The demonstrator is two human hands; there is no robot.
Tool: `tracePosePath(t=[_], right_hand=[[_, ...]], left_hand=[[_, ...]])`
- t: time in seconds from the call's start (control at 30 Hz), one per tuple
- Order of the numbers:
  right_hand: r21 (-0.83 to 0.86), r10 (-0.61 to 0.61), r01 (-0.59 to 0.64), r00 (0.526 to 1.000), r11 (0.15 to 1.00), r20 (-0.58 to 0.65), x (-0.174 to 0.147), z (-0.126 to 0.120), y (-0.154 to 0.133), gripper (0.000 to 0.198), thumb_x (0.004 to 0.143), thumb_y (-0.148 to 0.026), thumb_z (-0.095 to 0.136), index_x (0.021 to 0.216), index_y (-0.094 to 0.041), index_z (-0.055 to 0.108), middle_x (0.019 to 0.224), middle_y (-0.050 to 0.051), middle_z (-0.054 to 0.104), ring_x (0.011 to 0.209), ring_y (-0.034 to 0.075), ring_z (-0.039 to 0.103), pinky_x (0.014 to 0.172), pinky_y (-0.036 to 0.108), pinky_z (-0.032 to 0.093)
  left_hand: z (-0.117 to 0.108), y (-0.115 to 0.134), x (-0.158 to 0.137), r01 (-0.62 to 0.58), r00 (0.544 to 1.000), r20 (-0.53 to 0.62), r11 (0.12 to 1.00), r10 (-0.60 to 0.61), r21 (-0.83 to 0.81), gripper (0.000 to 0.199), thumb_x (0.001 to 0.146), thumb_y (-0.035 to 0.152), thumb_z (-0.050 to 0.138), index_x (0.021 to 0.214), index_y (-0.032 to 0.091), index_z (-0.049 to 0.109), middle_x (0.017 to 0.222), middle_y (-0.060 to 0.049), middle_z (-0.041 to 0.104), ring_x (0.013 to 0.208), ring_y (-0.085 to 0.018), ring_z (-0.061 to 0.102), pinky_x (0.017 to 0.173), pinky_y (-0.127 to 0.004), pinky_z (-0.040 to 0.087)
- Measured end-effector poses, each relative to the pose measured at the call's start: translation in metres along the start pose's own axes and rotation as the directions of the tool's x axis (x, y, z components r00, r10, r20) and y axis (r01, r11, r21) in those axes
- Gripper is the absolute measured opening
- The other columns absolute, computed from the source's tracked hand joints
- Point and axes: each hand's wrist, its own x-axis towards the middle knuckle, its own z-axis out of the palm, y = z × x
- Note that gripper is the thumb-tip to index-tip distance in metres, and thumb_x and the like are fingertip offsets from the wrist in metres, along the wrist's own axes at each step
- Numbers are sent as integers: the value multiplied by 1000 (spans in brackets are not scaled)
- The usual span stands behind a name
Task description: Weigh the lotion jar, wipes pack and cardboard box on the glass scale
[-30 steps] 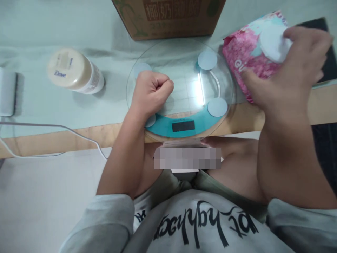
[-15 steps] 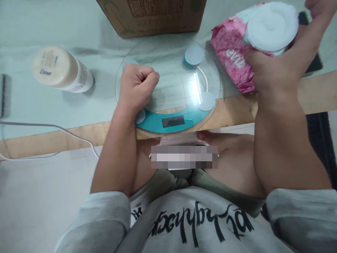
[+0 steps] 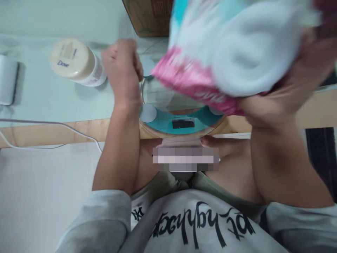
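Observation:
My right hand (image 3: 286,91) grips a pink, white and light-blue soft pack (image 3: 184,75) with a large round white cap (image 3: 258,49). Motion blurs the pack, which is held up over the right side of a round glass scale (image 3: 163,121). The scale has a teal band and a small dark display (image 3: 183,123). My left hand (image 3: 122,66) is closed in a fist over the scale's left edge, with nothing showing in it. Just left of that fist stands a Dove jar (image 3: 91,75) with a cream lid.
Behind the scale is a brown cardboard box (image 3: 147,21), partly covered by the pack. A white device (image 3: 7,79) lies at the far left of the table, which has a pale green cover. A white cable (image 3: 65,126) hangs over the wooden front edge (image 3: 79,130).
My right hand has lifted the pack and brought it leftward and closer, over the scale. My left fist has shifted slightly up and left towards the Dove jar. The view has shifted too.

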Motion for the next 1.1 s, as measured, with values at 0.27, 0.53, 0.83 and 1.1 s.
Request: tracePosePath(t=[0.27, 0.53, 0.83, 1.1], right_hand=[[108, -108, 95, 987, 990, 120, -9, 18, 10, 51, 96, -53, 50, 145, -39, 54, 148, 1, 58, 145, 25, 55, 127, 50, 45], [-148, 279, -283, 959, 948, -45, -11, 29, 54, 48, 104, -58, 40, 97, -22, 71, 94, 7, 69, 92, 19, 64, 90, 39, 53], [-232, 263, -260, 965, 937, -17, -12, 26, 50, 59, 105, -66, 32, 93, -23, 71, 88, 8, 66, 92, 20, 61, 88, 38, 51], [-291, 273, -263, 962, 920, -5, -12, 27, 53, 47, 107, -53, 35, 94, -24, 70, 92, 8, 67, 94, 20, 61, 90, 39, 50]], left_hand=[[-12, 1, 3, 57, 996, -63, 994, -63, -97, 86, 70, 85, 67, 71, 21, 9, 61, 2, 4, 50, -9, 4, 41, -32, 3], [3, 8, -19, 4, 992, 130, 1000, -4, 3, 75, 78, 42, 82, 55, 18, 15, 60, 1, 5, 58, -8, 8, 51, -32, 9], [-1, 18, -23, -29, 980, 197, 996, 13, 81, 70, 95, 35, 70, 59, 17, 14, 61, 0, 5, 57, -9, 6, 53, -32, 10], [-3, 9, -16, -38, 975, 220, 999, 32, 25, 72, 86, 29, 78, 59, 17, 13, 63, 0, 3, 58, -8, 6, 51, -30, 11]])
